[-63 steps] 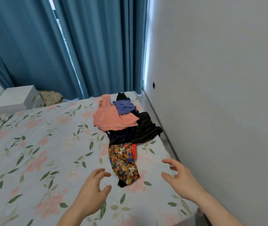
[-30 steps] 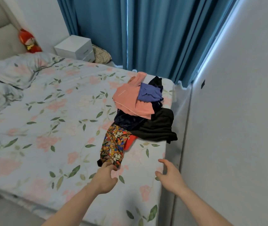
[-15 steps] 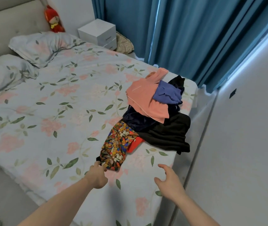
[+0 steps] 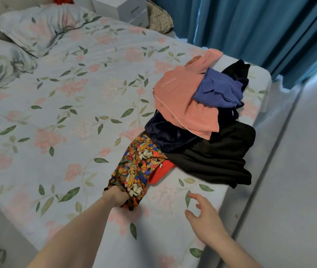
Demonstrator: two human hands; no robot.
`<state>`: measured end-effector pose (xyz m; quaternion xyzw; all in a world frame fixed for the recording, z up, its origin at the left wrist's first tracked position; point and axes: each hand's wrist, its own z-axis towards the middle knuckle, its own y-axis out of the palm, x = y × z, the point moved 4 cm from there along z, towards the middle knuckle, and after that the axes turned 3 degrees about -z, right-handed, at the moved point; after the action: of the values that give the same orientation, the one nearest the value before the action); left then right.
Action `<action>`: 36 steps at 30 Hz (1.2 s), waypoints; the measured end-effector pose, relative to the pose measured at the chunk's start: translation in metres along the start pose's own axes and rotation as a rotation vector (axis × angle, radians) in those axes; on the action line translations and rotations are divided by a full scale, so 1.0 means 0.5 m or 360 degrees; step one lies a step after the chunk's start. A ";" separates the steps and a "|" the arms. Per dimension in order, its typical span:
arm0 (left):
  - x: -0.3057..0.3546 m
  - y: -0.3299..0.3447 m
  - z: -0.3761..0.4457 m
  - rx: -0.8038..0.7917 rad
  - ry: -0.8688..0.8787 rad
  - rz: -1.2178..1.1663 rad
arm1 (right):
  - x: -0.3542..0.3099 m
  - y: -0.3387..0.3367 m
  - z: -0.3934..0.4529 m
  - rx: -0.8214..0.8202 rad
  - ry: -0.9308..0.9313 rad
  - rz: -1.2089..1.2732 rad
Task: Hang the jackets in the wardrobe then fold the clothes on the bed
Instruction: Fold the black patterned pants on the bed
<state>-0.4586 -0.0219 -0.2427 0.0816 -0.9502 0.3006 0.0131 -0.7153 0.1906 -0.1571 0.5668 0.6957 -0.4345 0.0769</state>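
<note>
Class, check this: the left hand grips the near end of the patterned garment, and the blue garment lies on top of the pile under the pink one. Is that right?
Not quite. The head view shows the left hand gripping the patterned garment, but the blue garment lies over the pink one, not under it.

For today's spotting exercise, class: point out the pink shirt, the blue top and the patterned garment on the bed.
pink shirt (image 4: 180, 105): head view, on its flat front panel.
blue top (image 4: 219, 89): head view, on its crumpled middle.
patterned garment (image 4: 134, 167): head view, on its printed middle, above the left hand's grip.
</note>
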 end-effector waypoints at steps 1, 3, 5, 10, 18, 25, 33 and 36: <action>0.000 0.002 0.003 0.0027 0.0004 -0.0028 | 0.005 0.002 0.000 -0.0014 0.0022 0.0004; -0.007 -0.006 0.006 0.0128 0.0067 -0.0073 | 0.008 0.002 -0.008 -0.0037 0.0041 -0.0010; -0.023 -0.025 0.037 0.0250 0.0049 -0.0148 | 0.004 -0.004 -0.012 -0.0025 0.0013 -0.0031; -0.059 -0.002 0.124 0.0137 -0.0085 -0.0270 | 0.010 -0.010 0.027 0.0018 -0.0014 -0.0068; -0.051 -0.113 -0.172 0.0625 0.0471 -0.1117 | -0.059 0.021 -0.077 0.0037 0.0001 -0.0148; -0.120 -0.372 -0.538 0.0666 0.1081 -0.1405 | -0.215 -0.001 -0.275 0.0210 0.0010 -0.0170; -0.176 -0.558 -0.886 0.0640 0.1688 -0.1669 | -0.373 -0.002 -0.485 0.0484 -0.0143 -0.0029; -0.179 -0.574 -1.005 0.0621 0.1918 -0.1623 | -0.428 0.020 -0.552 0.0522 -0.0311 -0.0009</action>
<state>-0.3357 0.0481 0.3254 0.3295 -0.5564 0.4101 0.6432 -0.5263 0.2269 0.1346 0.5250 0.6062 -0.5953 0.0496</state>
